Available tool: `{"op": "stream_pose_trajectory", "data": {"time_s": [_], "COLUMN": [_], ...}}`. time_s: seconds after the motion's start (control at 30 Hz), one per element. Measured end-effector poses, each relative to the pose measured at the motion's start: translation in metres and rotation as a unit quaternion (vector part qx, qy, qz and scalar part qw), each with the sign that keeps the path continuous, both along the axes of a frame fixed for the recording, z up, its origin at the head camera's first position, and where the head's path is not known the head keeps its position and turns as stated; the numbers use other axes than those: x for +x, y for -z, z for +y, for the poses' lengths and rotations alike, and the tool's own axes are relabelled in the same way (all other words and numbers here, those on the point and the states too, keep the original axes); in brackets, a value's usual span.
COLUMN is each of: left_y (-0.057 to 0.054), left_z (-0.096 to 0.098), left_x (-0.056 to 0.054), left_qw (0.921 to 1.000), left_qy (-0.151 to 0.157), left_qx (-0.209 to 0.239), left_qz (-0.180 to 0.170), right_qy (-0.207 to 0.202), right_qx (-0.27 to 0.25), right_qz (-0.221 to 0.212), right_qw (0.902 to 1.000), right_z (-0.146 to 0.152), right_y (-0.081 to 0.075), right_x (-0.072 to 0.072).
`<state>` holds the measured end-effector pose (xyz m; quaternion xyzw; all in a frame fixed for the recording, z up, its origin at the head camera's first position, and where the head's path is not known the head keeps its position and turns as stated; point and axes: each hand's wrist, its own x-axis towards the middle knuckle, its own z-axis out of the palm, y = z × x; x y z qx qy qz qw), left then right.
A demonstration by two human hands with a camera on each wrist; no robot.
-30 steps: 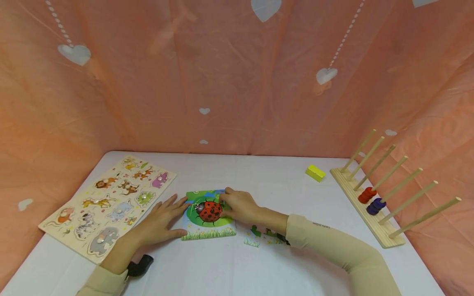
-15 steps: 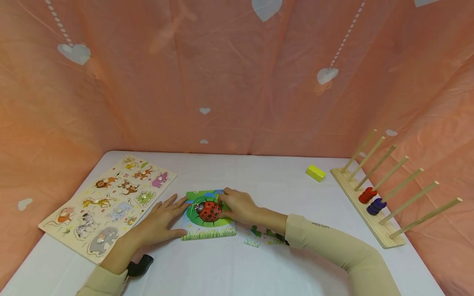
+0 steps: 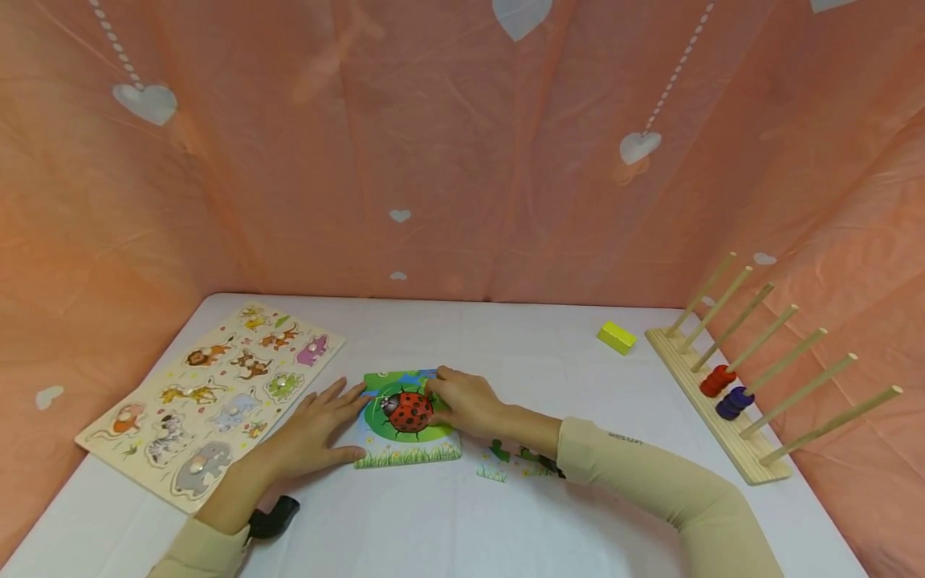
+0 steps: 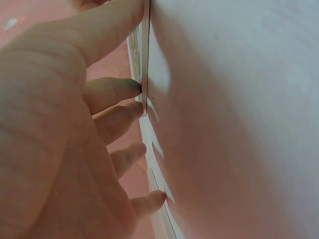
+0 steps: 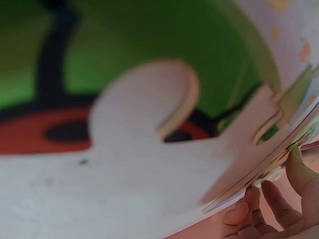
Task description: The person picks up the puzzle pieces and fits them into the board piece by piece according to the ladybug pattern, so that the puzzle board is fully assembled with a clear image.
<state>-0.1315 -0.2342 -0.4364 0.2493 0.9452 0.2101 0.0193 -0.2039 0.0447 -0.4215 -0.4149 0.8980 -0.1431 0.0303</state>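
Note:
A ladybug jigsaw puzzle (image 3: 405,457) lies flat on the white table. My left hand (image 3: 311,433) rests at its left edge with fingers spread, the thumb near the lower left corner; in the left wrist view the fingertips touch a thin board edge. At the puzzle's upper right, my right hand (image 3: 470,401) bends its fingers and thumb over a puzzle piece, which it mostly hides. Loose puzzle pieces (image 3: 499,451) lie under the right wrist. The right wrist view shows a green and red piece (image 5: 214,50) large and blurred, with the right fingers farther off.
A wooden animal peg puzzle (image 3: 217,385) lies at the left. On the right stands a wooden rack (image 3: 711,409) of upright pegs with red rings (image 3: 717,380) and purple rings (image 3: 734,403). A yellow block (image 3: 617,338) sits toward the back right.
Both hands stay almost where they were, with only a very slight shift of the right fingers at the puzzle's upper right. The other things have not moved.

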Motion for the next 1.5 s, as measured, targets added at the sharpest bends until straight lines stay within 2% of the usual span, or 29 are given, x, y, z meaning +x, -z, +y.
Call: {"op": "stream_pose_trajectory", "data": {"time_s": [0.17,0.3,0.43,0.57,0.73,1.03,1.5], "left_y": [0.0,0.0,0.0,0.001,0.001,0.0,0.001], "left_z": [0.0,0.0,0.0,0.0,0.0,0.0,0.0], "left_x": [0.0,0.001,0.001,0.0,-0.001,0.0,-0.001], "left_qw": [1.0,1.0,1.0,1.0,1.0,1.0,1.0], "left_qy": [-0.001,-0.001,-0.001,0.001,0.001,0.0,-0.003], "left_qx": [0.0,-0.002,0.0,0.001,-0.002,-0.001,-0.002], "left_qz": [-0.002,-0.004,-0.004,-0.002,0.002,0.001,0.0], "right_qy": [-0.002,-0.022,-0.037,-0.041,-0.057,-0.059,-0.076], "right_qx": [-0.011,-0.006,0.024,0.071,0.109,0.113,0.135], "right_qz": [0.021,0.052,0.078,0.085,0.065,-0.009,-0.014], "right_qw": [0.9997,0.9984,0.996,0.993,0.9902,0.9918,0.9878], "right_z": [0.003,0.009,0.013,0.016,0.016,0.015,0.018], "right_y": [-0.001,-0.002,-0.005,-0.008,-0.009,-0.004,0.0], "right_x": [0.002,0.009,0.02,0.034,0.049,0.061,0.06]}}
